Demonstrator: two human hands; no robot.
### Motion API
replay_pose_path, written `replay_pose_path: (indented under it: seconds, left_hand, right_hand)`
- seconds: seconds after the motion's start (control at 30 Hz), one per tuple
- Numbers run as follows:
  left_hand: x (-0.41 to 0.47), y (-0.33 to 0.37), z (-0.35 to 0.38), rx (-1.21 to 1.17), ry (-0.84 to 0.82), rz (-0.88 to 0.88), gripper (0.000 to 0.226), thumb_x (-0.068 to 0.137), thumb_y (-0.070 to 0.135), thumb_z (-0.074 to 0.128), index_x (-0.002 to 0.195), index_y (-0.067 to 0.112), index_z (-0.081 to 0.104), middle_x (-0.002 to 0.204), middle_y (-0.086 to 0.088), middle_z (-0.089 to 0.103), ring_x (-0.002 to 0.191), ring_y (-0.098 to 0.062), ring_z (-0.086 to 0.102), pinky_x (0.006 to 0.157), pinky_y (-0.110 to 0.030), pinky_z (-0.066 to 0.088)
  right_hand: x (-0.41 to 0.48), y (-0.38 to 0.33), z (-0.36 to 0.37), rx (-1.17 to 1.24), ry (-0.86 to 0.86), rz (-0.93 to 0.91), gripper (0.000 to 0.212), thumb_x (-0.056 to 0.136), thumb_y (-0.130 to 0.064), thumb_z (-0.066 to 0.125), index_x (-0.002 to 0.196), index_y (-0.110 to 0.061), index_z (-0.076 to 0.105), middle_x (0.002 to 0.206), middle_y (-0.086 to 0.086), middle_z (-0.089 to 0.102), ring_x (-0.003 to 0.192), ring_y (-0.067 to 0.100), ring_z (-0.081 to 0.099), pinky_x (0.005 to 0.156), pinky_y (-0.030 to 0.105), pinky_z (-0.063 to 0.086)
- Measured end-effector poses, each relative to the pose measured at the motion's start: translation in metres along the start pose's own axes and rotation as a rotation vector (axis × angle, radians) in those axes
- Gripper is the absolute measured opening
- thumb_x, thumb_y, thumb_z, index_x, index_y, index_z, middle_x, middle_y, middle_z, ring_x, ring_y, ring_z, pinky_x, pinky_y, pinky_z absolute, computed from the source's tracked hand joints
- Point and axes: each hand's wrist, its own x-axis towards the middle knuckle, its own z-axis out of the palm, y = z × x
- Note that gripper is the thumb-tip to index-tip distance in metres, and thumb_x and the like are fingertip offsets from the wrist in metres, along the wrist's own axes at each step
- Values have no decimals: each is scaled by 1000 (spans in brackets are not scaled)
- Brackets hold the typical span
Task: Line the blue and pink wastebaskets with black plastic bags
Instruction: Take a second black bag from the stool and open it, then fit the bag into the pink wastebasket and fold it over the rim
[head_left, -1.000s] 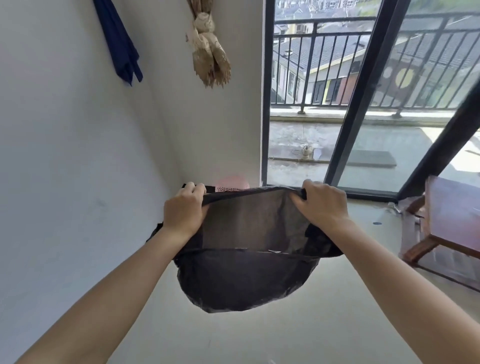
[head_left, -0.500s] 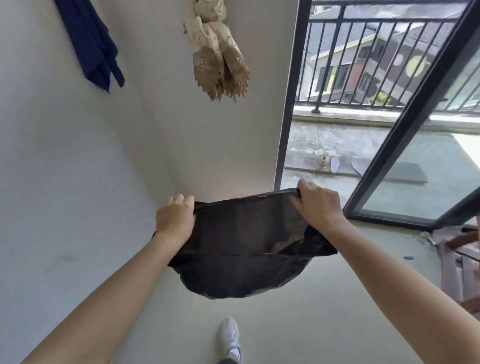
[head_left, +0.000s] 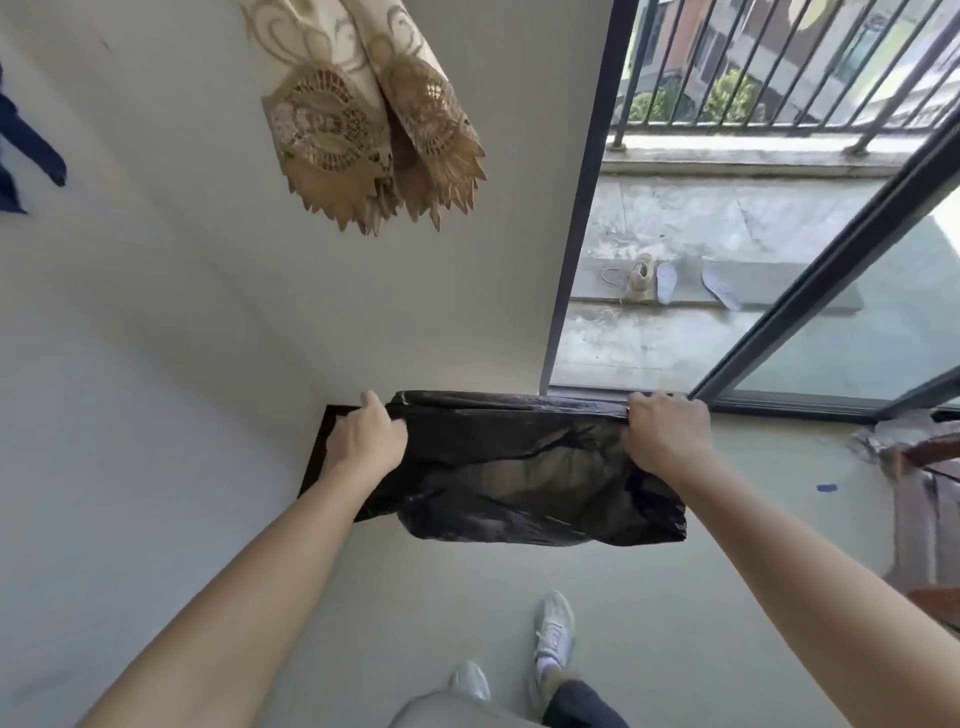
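A black plastic bag (head_left: 519, 467) hangs stretched wide in front of me above the floor, near the room's corner. My left hand (head_left: 366, 441) grips the bag's mouth at its left end. My right hand (head_left: 665, 434) grips the same rim at its right end. The rim is pulled taut between both hands and the body sags below. No blue or pink wastebasket shows; the bag hides the corner behind it.
White walls meet in a corner ahead. A beige lace cloth (head_left: 374, 130) and a dark blue cloth (head_left: 26, 156) hang on them. A dark-framed glass door (head_left: 582, 208) opens onto a balcony at right. Wooden furniture (head_left: 924, 499) stands at the right edge. My white shoes (head_left: 553, 629) are below.
The view has tilted down and moved closer to the corner. My hands have spread the bag's rim wider and lowered it. The pink wastebasket seen behind the bag earlier is hidden now.
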Motion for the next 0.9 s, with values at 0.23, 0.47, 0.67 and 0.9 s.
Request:
replay_pose_path:
  seconds: [0.23, 0.47, 0.67, 0.9]
  left_hand:
    - [62, 16, 70, -449, -215, -254, 53, 90, 49, 49, 126, 10, 48, 116, -9, 58, 97, -29, 56, 75, -34, 39]
    - [115, 4, 161, -848, -364, -308, 52, 84, 1, 65, 129, 20, 47, 108, 0, 59, 91, -20, 56, 76, -29, 45]
    - [167, -27, 284, -998, -399, -373, 52, 75, -12, 44, 101, 32, 57, 89, 9, 67, 81, -12, 62, 50, -18, 51]
    - [228, -57, 420, -1199, -382, -350, 67, 64, -10, 46, 117, 29, 56, 108, -3, 69, 102, -28, 63, 83, -45, 57]
  right_hand:
    - [95, -39, 65, 557, -269, 82, 30, 95, -28, 46, 112, -4, 49, 118, 23, 58, 107, 40, 57, 84, 42, 47]
    - [141, -114, 151, 867, -307, 145, 23, 76, 6, 42, 92, -10, 43, 97, 13, 52, 89, 33, 49, 69, 35, 35]
    - [176, -184, 266, 1168, -339, 196, 29, 70, 12, 35, 79, -12, 48, 86, 11, 54, 84, 34, 52, 62, 37, 46]
    - [217, -224, 396, 1331, -499, 139, 65, 71, 13, 33, 70, -43, 65, 59, -16, 64, 62, 11, 63, 45, 23, 47]
